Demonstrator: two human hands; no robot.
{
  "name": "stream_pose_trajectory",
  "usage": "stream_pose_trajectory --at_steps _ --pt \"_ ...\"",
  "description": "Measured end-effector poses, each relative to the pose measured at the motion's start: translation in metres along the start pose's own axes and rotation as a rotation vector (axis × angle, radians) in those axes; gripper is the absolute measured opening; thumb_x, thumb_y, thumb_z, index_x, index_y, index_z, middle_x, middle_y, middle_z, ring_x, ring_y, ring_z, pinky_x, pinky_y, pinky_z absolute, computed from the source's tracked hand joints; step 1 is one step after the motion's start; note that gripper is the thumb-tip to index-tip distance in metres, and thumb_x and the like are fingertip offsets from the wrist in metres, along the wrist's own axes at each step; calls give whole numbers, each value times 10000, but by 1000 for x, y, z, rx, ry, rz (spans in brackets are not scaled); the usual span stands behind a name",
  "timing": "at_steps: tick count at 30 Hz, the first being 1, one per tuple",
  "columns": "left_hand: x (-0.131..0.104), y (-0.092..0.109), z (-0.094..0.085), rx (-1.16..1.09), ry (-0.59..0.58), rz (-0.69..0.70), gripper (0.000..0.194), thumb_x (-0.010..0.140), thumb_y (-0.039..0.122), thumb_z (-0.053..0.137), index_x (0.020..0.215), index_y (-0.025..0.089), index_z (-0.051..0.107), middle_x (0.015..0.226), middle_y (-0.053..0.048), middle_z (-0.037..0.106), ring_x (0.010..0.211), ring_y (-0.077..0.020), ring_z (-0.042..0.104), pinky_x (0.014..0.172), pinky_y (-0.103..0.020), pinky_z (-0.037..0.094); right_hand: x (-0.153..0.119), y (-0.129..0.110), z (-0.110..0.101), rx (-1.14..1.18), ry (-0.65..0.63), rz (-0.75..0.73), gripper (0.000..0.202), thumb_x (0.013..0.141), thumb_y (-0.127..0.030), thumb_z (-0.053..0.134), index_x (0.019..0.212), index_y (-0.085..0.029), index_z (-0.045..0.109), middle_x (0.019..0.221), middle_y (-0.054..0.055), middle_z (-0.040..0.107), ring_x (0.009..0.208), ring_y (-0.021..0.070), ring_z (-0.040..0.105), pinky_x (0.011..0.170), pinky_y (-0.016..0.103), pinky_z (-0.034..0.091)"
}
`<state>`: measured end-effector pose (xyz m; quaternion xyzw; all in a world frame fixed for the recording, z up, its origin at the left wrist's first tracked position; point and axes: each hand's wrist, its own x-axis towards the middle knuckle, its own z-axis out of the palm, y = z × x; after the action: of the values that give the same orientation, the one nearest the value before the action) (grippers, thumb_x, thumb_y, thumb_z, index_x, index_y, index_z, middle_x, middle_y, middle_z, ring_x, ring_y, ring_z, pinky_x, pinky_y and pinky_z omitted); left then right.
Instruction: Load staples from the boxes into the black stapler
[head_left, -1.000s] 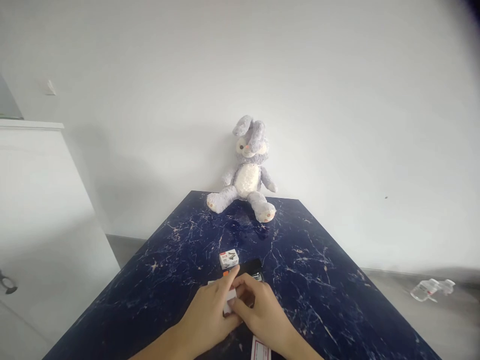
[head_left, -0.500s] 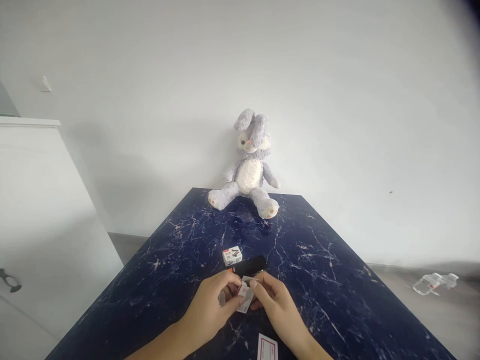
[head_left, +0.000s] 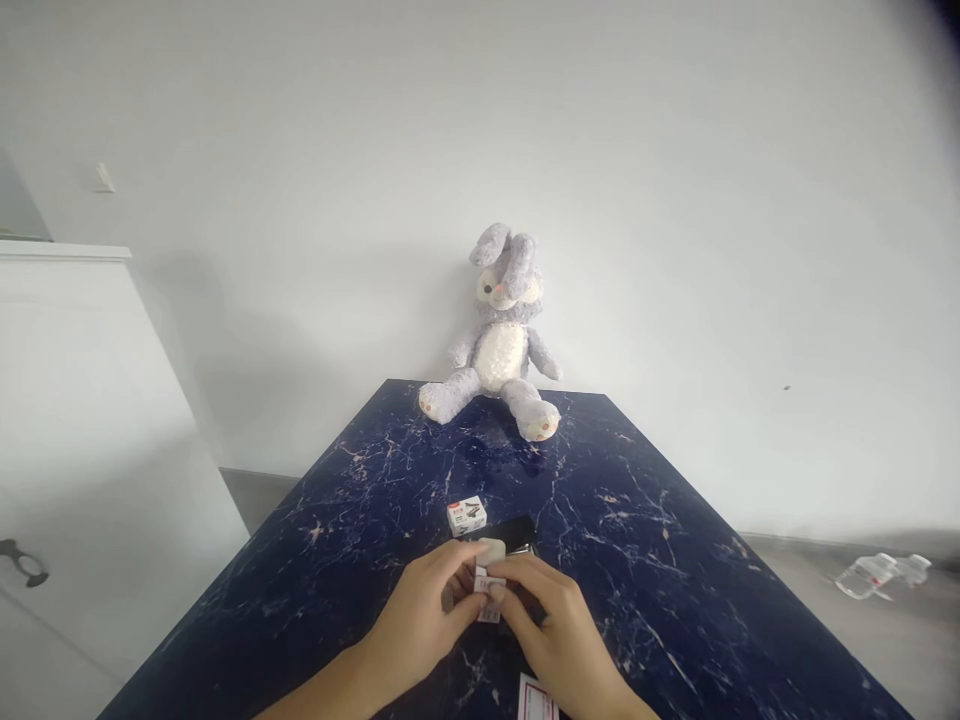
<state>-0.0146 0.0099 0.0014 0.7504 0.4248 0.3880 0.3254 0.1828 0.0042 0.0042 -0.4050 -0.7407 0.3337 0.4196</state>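
Note:
Between my two hands is a small white box point(head_left: 489, 584) with reddish print, a pale flap standing up at its far end. My left hand point(head_left: 420, 605) grips its left side with thumb and fingers. From the right, my right hand point(head_left: 559, 612) pinches it, the thumb on the printed face. Fingers cover much of the box, so its inside is hidden. Just beyond the hands lies a long black object point(head_left: 514, 532), partly covered, that looks like a stapler. Another small white box point(head_left: 466, 515) with a dark picture on it sits beside that object.
A white card with a red border point(head_left: 537, 700) lies near my right wrist. The plush rabbit point(head_left: 501, 350) sits at the far end of the dark blue marbled table point(head_left: 337, 560), against the wall. A white cabinet point(head_left: 97, 400) stands left; clear plastic bottles point(head_left: 874, 575) lie right, on the floor.
The held box has turned more upright, and its pale flap now shows at the far end. My right fingers have shifted over the top of it. The whole view has moved slightly.

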Motion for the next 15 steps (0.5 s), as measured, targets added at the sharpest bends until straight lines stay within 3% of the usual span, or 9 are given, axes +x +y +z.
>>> stream_pose_trajectory --at_steps 5,11,15 --pt "-1 -4 0 -8 -22 -28 648 858 117 641 1415 380 441 1146 13 692 932 -158 684 866 -283 558 -2 2 1 49 47 139 286 951 -370 572 1218 -270 555 1047 35 720 849 162 692 736 239 559" --pt "-1 6 -4 80 -105 86 360 886 134 625 1187 330 643 1119 8 701 1005 -178 667 909 -282 515 -3 1 0 -50 30 22 148 915 -331 617 1043 -275 666 947 4 705 795 154 654 751 247 530" --pt "-3 6 -3 115 -92 83 393 871 156 656 1222 327 610 1132 13 707 1009 -178 672 918 -283 506 -4 0 -1 -74 43 0 140 913 -343 621 1015 -273 685 957 8 704 824 164 648 767 252 517"
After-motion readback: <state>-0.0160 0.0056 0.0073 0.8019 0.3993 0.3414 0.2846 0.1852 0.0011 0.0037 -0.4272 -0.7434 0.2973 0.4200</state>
